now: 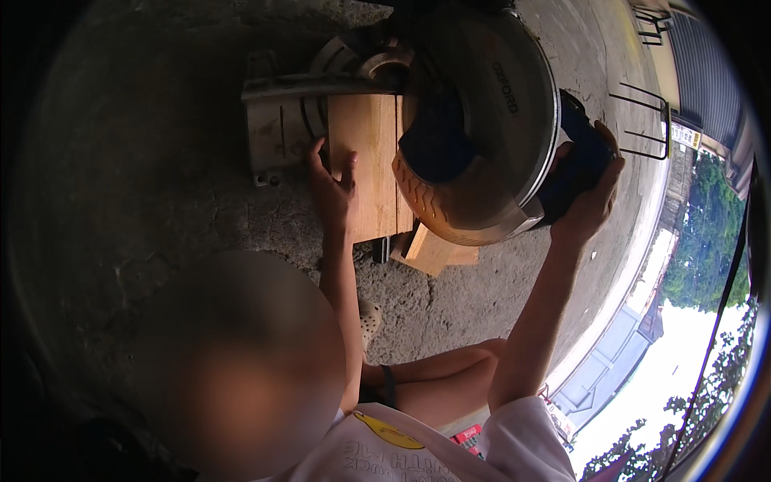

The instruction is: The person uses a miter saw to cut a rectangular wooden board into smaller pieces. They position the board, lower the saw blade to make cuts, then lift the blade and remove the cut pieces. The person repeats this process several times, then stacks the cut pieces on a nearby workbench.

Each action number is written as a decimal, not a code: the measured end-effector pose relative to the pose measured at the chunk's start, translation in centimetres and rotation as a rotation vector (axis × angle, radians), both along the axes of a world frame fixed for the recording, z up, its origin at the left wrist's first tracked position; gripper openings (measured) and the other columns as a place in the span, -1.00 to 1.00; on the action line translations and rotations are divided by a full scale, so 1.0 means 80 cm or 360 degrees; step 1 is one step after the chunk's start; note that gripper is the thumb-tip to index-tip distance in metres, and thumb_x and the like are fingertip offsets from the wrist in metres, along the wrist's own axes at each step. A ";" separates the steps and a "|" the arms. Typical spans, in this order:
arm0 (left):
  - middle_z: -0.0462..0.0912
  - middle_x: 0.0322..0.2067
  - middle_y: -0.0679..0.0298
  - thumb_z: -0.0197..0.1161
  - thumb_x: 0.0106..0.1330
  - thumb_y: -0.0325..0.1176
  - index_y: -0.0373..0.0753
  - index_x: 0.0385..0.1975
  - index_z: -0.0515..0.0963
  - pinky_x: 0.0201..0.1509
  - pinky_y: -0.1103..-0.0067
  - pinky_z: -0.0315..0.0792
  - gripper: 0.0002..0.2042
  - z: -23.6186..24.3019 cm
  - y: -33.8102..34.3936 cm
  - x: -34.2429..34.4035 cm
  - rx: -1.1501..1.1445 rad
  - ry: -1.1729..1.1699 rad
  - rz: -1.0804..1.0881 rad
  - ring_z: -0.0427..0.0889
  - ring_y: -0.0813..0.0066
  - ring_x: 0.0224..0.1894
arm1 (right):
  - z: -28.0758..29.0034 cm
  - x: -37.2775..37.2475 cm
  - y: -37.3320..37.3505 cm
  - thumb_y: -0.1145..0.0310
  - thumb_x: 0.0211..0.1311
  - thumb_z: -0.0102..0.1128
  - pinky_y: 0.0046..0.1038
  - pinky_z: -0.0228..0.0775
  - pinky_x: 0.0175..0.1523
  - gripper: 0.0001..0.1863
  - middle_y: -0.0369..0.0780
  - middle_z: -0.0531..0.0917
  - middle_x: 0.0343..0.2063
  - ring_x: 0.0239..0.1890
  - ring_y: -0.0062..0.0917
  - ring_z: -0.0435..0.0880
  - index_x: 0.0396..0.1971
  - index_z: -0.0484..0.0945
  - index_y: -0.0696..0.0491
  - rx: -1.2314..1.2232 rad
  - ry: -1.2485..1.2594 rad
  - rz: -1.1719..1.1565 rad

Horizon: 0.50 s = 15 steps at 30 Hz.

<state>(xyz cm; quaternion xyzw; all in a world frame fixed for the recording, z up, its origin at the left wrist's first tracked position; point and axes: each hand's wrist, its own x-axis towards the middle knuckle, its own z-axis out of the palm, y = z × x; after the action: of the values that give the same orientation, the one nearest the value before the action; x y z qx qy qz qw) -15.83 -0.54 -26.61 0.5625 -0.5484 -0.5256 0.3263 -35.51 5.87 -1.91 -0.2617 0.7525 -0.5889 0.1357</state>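
One board [365, 173] lies on the base [269, 132] of your saw [507, 80], far end at the fence [297, 85]. Your left grip [333, 181] is loosely spread, thumb on the board, index finger past its left edge; your right grip [593, 197] is wrapped around the handle [590, 153]. Placing the board looks done. Along its right side runs a dark line [397, 161]; you can't tell whether that's a cut, nor how much cutting is left, with the guard [462, 213] alongside. Other wood pieces [434, 255] lie nearer you, right of the board.
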 end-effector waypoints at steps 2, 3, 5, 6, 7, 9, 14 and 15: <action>0.47 0.03 -0.02 0.30 0.27 -0.10 -0.25 0.15 0.31 0.11 0.33 0.40 -0.45 -0.003 0.000 0.001 -0.0092 -0.0076 -0.0024 0.50 0.06 0.08 | -0.001 0.000 0.000 -0.04 0.52 -0.38 -0.54 0.46 -0.45 -0.41 -0.14 0.60 -0.48 -0.55 -0.52 0.58 0.18 0.33 0.15 0.0004 0.0004 -0.0014; 0.47 0.03 -0.01 0.30 0.27 -0.11 -0.25 0.15 0.30 0.11 0.33 0.40 -0.45 -0.006 0.000 0.001 -0.0123 -0.0087 -0.0029 0.50 0.06 0.08 | -0.002 0.000 0.000 -0.05 0.51 -0.38 -0.54 0.46 -0.44 -0.40 -0.14 0.60 -0.48 -0.55 -0.52 0.58 0.18 0.33 0.15 0.0020 0.0015 -0.0026; 0.48 0.03 -0.01 0.30 0.28 -0.12 -0.25 0.15 0.30 0.11 0.33 0.40 -0.45 -0.007 -0.001 0.002 -0.0130 -0.0074 -0.0028 0.50 0.07 0.08 | -0.001 0.001 0.000 -0.05 0.52 -0.39 -0.54 0.45 -0.31 -0.41 -0.16 0.61 -0.40 -0.45 -0.53 0.58 0.19 0.34 0.12 0.0070 0.0016 -0.0043; 0.48 0.02 -0.01 0.30 0.28 -0.12 -0.25 0.15 0.30 0.11 0.33 0.40 -0.46 -0.005 -0.002 0.002 -0.0107 -0.0050 -0.0021 0.50 0.08 0.08 | 0.001 0.002 0.002 -0.05 0.52 -0.40 -0.54 0.43 -0.18 -0.41 -0.18 0.62 -0.32 -0.35 -0.54 0.58 0.20 0.36 0.09 0.0105 0.0005 -0.0048; 0.48 0.02 -0.01 0.30 0.28 -0.12 -0.25 0.15 0.30 0.11 0.33 0.40 -0.46 -0.002 -0.002 0.002 -0.0083 -0.0027 -0.0012 0.50 0.08 0.08 | 0.002 0.003 0.003 -0.05 0.53 -0.41 -0.55 0.42 -0.05 -0.42 -0.19 0.62 -0.24 -0.25 -0.56 0.57 0.21 0.37 0.06 0.0140 -0.0005 -0.0049; 0.49 0.02 0.00 0.30 0.28 -0.13 -0.25 0.15 0.31 0.11 0.33 0.40 -0.47 0.005 -0.002 0.001 0.0039 -0.0010 -0.0028 0.51 0.09 0.07 | 0.000 0.000 0.007 -0.05 0.52 -0.41 -0.47 0.36 0.11 -0.41 -0.17 0.59 -0.10 -0.10 -0.50 0.56 0.21 0.37 0.07 0.0090 -0.0029 -0.0107; 0.50 0.02 0.02 0.35 0.24 -0.27 -0.26 0.12 0.34 0.12 0.34 0.40 -0.50 0.011 0.002 0.003 -0.0023 0.0015 0.0037 0.51 0.09 0.07 | -0.005 0.014 0.002 -0.13 0.48 -0.37 -0.56 0.44 -0.38 -0.34 -0.15 0.59 -0.45 -0.47 -0.53 0.56 0.23 0.30 0.13 0.0062 0.0089 -0.0218; 0.50 0.00 0.02 0.36 0.21 -0.31 -0.27 0.11 0.35 0.14 0.35 0.38 -0.50 0.008 0.000 0.003 -0.0131 -0.0032 0.0056 0.50 0.10 0.07 | -0.006 0.020 0.000 -0.15 0.47 -0.37 -0.58 0.43 -0.35 -0.34 -0.17 0.59 -0.43 -0.44 -0.54 0.54 0.22 0.31 0.11 0.0106 0.0107 -0.0283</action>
<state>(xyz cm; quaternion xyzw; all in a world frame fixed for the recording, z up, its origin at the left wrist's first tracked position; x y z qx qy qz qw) -15.58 -0.52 -25.97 0.5634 -0.5628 -0.4912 0.3530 -33.95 5.84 -2.42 -0.2090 0.7961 -0.5641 0.0663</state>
